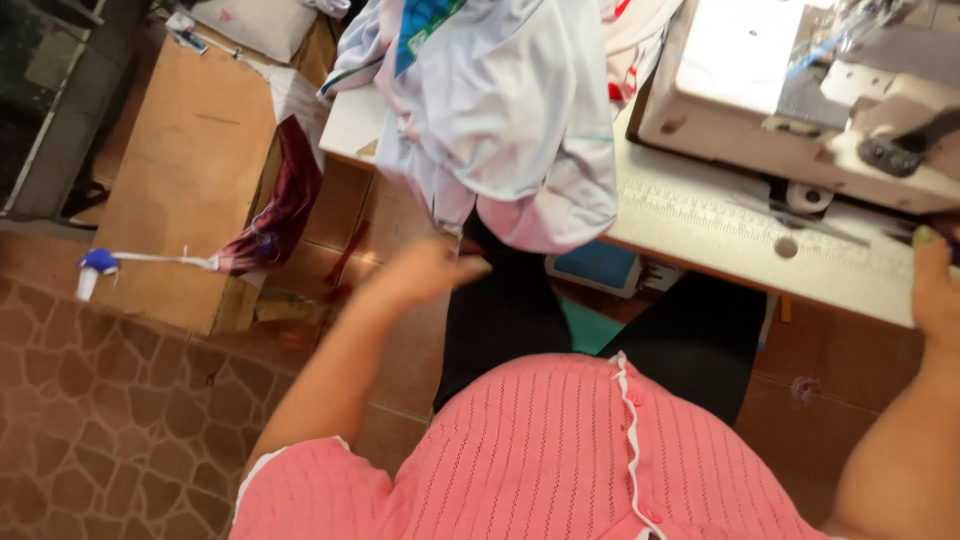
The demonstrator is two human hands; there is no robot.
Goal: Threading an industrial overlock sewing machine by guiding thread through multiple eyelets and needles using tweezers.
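My left hand (425, 272) is blurred in mid-air below the table's left end, fingers together and pointing right, just under a hanging pile of pale blue and white fabric (500, 110). It holds nothing that I can see. My right hand (935, 285) rests on the front edge of the white sewing table (700, 225) at the far right, and whether it grips anything there is unclear. A cream sewing machine (790, 80) stands on the table behind it. My pink knitted top and black trousers fill the lower middle.
A wooden board (185, 170) leans at the left with a dark red cloth (280, 210) draped over its side. A white and blue stick (100, 265) lies across it. A blue box (600, 265) sits under the table. The floor is brown tile.
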